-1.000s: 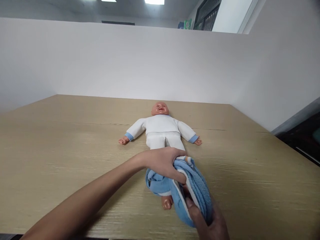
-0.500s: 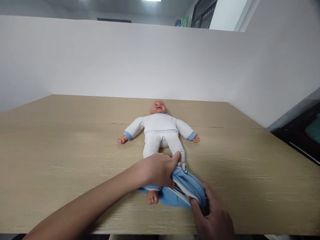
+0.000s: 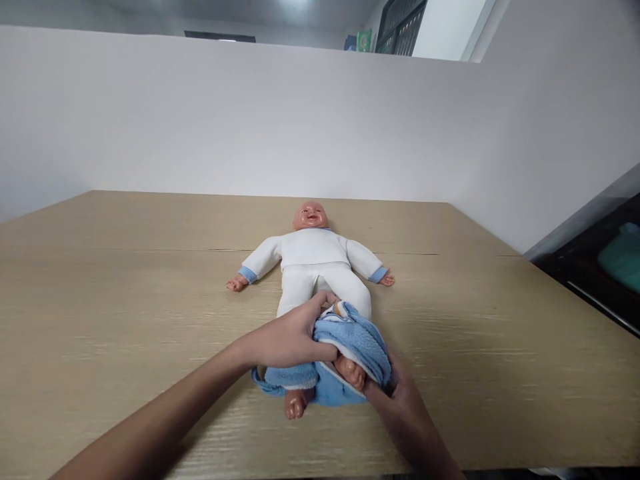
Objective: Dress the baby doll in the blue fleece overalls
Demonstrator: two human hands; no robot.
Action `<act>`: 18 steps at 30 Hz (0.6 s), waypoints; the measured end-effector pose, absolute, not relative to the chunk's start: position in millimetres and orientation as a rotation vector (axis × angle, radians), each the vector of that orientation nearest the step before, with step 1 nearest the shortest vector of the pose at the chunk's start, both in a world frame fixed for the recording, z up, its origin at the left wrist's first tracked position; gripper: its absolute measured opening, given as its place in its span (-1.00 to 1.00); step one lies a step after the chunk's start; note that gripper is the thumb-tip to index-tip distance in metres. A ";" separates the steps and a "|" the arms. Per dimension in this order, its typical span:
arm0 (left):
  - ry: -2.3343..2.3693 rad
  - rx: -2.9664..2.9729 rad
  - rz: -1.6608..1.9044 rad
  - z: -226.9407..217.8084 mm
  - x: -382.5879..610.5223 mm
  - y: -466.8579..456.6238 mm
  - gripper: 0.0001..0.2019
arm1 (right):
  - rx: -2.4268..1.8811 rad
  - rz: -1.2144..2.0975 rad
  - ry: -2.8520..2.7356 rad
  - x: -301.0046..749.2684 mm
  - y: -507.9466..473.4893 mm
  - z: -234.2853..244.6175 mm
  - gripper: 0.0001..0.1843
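A baby doll (image 3: pixel 314 264) in a white suit with blue cuffs lies on its back on the wooden table (image 3: pixel 125 300), head away from me. A bunched blue fleece garment (image 3: pixel 350 337) with white trim sits over its lower legs. My left hand (image 3: pixel 287 337) grips the garment's left side, fingers closed on the fabric. My right hand (image 3: pixel 400 393) holds the right side from below, partly hidden by the cloth. Both bare doll feet (image 3: pixel 295 403) poke out near the garment's opening.
White partition walls (image 3: pixel 250 120) enclose the table at the back and right. A dark shelf (image 3: pixel 600 267) with a teal object stands off the table's right edge. The near table edge runs just below my hands.
The blue garment has moved up from around the feet toward the doll's shins. Both feet now show at its opening, and my hands have shifted forward and left with it.
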State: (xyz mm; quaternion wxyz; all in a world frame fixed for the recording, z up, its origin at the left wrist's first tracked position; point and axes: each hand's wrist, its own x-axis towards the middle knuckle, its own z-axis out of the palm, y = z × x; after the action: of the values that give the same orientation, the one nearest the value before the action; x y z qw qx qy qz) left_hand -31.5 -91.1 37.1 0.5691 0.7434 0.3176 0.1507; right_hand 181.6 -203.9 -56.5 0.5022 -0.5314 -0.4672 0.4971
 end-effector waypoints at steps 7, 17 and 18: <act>0.694 1.872 0.423 32.2 -42.0 -90.1 -0.52 | -1.189 1.037 -1.191 191.1 -185.0 -35.0 -0.38; 0.721 2.213 0.509 29.4 -56.9 -90.4 -0.54 | -1.123 1.337 -1.773 238.3 -152.5 1.3 -0.57; 0.724 2.239 0.510 29.9 -60.3 -90.0 -0.46 | -1.087 1.390 -1.805 241.1 -147.8 2.9 -0.62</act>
State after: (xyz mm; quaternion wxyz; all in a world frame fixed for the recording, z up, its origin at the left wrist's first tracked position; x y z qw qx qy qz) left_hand -60.3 -90.0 29.9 0.3587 0.8680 0.2806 0.1977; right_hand 241.1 -147.8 2.9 0.3038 -0.4101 -0.6813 0.5247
